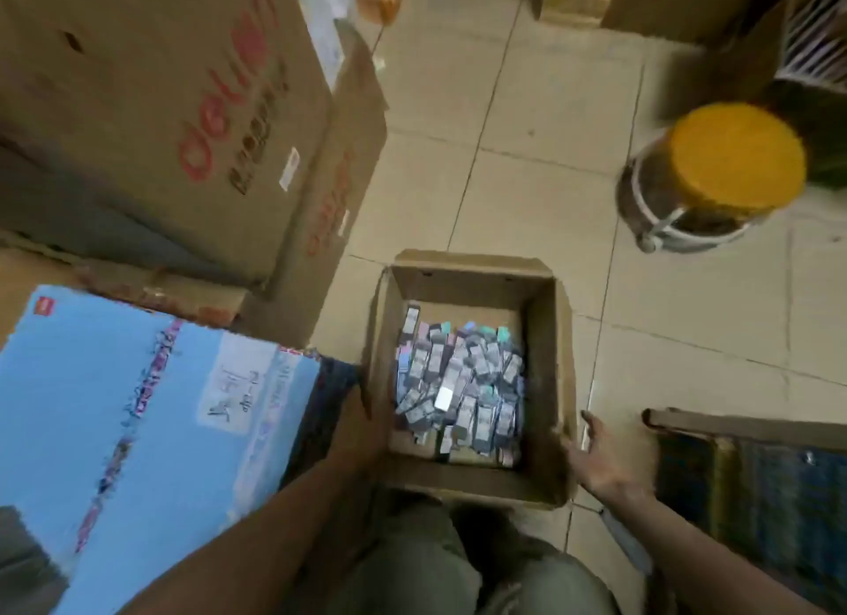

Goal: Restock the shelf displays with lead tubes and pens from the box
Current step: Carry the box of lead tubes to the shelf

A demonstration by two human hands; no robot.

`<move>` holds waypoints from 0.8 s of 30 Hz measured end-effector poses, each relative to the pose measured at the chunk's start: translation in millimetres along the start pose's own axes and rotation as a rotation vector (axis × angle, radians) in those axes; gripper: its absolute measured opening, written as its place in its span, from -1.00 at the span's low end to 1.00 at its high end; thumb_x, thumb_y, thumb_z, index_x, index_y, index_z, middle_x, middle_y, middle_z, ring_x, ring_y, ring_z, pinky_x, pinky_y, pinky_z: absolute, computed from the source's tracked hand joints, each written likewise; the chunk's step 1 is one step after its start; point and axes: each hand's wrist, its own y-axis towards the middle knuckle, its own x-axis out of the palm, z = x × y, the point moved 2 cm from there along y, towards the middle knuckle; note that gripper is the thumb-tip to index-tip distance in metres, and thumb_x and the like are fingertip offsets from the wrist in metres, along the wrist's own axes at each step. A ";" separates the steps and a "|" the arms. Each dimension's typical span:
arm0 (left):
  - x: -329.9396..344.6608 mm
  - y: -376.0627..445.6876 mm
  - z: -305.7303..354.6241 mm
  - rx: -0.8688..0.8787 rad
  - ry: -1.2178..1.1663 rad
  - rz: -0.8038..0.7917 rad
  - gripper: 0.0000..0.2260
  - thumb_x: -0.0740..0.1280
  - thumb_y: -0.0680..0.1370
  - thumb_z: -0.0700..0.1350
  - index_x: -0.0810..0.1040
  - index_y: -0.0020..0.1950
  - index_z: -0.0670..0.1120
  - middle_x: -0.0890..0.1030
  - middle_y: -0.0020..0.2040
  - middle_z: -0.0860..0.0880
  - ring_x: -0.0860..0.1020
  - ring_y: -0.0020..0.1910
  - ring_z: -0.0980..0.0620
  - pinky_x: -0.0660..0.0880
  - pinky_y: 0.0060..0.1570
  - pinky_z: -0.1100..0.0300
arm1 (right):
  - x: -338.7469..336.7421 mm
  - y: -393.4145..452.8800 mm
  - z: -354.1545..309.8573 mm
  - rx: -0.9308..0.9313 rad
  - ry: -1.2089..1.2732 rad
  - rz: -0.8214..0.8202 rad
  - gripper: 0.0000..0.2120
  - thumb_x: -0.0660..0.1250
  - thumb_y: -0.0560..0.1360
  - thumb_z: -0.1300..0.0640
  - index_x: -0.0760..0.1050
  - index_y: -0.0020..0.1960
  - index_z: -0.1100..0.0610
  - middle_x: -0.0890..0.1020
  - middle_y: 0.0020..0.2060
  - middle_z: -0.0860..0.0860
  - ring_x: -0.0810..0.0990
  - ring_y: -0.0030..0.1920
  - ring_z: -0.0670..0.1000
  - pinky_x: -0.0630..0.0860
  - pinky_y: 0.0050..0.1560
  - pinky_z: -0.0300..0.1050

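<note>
Small open brown cardboard box [472, 380] sits on the pale tiled floor [527, 156], directly in front of the person's knees, flaps up. Its bottom is partly covered by a loose heap of small flat packets [458, 385], grey, lilac and teal, with one white label face up near the middle. Packets are piled toward the near and left portion; bare cardboard shows along the far wall. Print on the packets is too blurred to read.

Left hand [362, 426]: pressed against the outside of the box's left wall, fingers mostly hidden behind the wall edge. Whether it is gripping the wall or only resting on it cannot be told.

Right hand [596, 458]: flat, fingers spread and loose, palm against the outside of the box's right wall near the near corner. Nothing is held in it.

Surroundings: light blue carton [137, 422] with patterned tape and a white handwritten label lies left of the box, just beside the left forearm. Behind it, large brown cardboard cartons with red lettering [183, 110] are stacked. Round stool with yellow top and metal frame [715, 174] stands far right, well apart from the box. A dark woven item [756, 490] sits at near right. Grey trousers [435, 568] visible at bottom centre.
</note>
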 end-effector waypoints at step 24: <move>-51.4 -30.8 82.5 0.344 0.109 0.169 -0.77 0.25 0.63 -0.10 0.53 0.21 -0.19 0.66 -0.10 -0.14 0.50 -0.23 0.08 0.33 -0.33 0.52 | -63.4 -66.4 -50.4 -0.045 0.116 0.350 -0.63 0.20 0.62 -0.02 0.42 0.37 0.10 0.64 -0.13 0.14 0.64 -0.12 0.16 0.61 -0.07 0.11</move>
